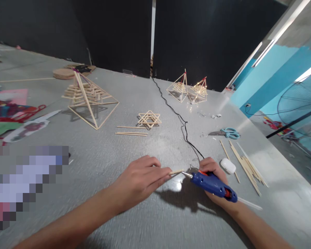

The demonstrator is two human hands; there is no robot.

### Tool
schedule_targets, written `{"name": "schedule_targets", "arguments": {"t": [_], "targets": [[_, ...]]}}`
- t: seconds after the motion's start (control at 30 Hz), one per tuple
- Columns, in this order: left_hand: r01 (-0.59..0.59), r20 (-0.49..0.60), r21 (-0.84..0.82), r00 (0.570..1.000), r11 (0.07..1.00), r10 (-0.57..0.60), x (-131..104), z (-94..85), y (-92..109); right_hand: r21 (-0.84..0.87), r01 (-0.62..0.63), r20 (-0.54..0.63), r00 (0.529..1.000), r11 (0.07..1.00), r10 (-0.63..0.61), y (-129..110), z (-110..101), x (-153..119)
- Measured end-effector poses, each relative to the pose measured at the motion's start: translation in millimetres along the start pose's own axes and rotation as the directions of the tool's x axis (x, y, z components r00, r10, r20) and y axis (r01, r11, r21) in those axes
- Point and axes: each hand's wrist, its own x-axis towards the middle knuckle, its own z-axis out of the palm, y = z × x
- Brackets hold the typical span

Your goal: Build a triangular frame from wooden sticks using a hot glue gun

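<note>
Between its pressed fingertips, my left hand (142, 178) holds a short wooden stick (176, 172) that points right. My right hand (213, 173) is wrapped round a blue glue gun (214, 185), whose metal nozzle is at the stick's free end; whether they touch is hard to tell. A clear glue stick (249, 204) juts from the gun's back. Beyond my left hand, a small star-shaped stick frame (149, 119) rests on the grey table (101, 155), with a few loose sticks (131, 133) beside it.
A large stick pyramid (85, 100) stands at the back left, two smaller ones (181, 86) at the back. A black cord (171, 107) crosses the table. Blue-handled scissors (230, 133), a white case (228, 166) and several sticks (246, 166) lie right, coloured cut-outs (28, 128) left.
</note>
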Motion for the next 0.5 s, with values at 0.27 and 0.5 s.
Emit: {"name": "schedule_targets", "arguments": {"t": [0.27,0.5], "targets": [[-0.004,-0.015,0.01,1.0,1.0,0.004,2.1,-0.7,0.5,-0.029,0.005,-0.013,1.0,1.0,-0.005,-4.5,-0.2,3.8],[0.007,-0.008,-0.005,1.0,1.0,-0.007,0.9,0.1,-0.7,-0.066,0.047,-0.016,0.999,0.997,-0.048,-2.9,0.5,3.1]]}}
